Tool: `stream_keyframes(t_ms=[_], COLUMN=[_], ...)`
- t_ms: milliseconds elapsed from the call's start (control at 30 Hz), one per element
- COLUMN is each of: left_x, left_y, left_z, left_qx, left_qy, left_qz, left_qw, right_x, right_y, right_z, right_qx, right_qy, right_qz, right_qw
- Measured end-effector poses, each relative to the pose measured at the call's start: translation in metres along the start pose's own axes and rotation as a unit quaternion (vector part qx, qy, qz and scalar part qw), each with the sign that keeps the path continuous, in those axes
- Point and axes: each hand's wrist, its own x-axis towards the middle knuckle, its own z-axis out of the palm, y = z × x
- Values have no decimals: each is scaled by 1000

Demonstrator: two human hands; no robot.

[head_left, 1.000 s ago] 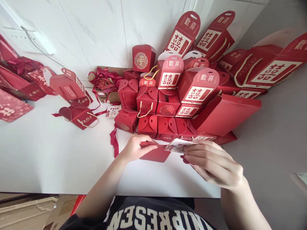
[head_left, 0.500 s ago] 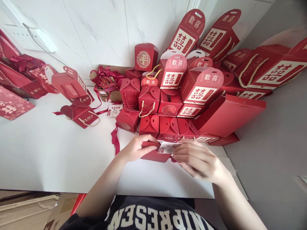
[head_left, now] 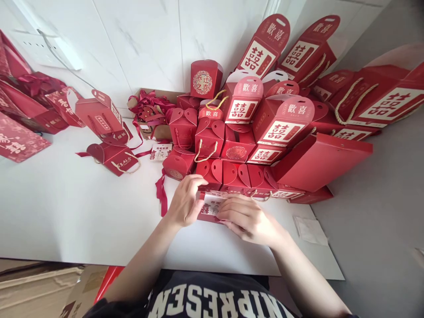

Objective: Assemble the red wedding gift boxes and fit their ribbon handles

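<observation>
In front of me on the white table is a small red box [head_left: 212, 219]. My left hand [head_left: 188, 202] grips its left end, with thumb and fingers bent about the edge. A white printed card [head_left: 209, 206] with dark red characters lies over the box's opening. My right hand [head_left: 249, 217] holds this card by its right part, fingers bent over it and hiding much of it. A bit of dark red ribbon or edging shows under those fingers. Just beyond my hands stands a row of closed red boxes [head_left: 236, 176].
Red gift boxes [head_left: 280, 121] are stacked at the back right against the wall. A cardboard box [head_left: 160, 131] of ribbons stands behind. Left of centre are another red box [head_left: 114, 158], a printed card [head_left: 161, 152] and loose ribbon [head_left: 161, 194]. White paper [head_left: 310, 229] lies right.
My right hand has moved left with the card, which now lies further across the box. My left hand stays at the box's left end. The view has shifted slightly.
</observation>
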Motion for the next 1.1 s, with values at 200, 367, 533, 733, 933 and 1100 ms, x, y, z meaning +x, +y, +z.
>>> stream_keyframes(t_ms=[200, 367, 533, 733, 933, 1100], left_x=[7, 6, 9, 10, 9, 8], left_y=[6, 4, 12, 16, 7, 0], left_z=[16, 15, 7, 6, 10, 13], left_qx=[-145, -171, -154, -141, -155, -116], left_qy=[-22, -24, -39, -42, -52, -63], left_qz=[4, -25, -40, -14, 0, 6], left_qw=[989, 985, 987, 989, 987, 991], right_x=[1, -4, -9, -10, -10, -11], right_y=[0, -4, -7, -6, -4, -11], right_z=[3, 4, -1, 0, 3, 10], right_qx=[-8, -16, -11, -2, -2, -58], right_qy=[17, 58, 84, 88, 97, 119], right_qz=[12, 32, 38, 33, 48, 71], right_qw=[1000, 998, 996, 996, 994, 989])
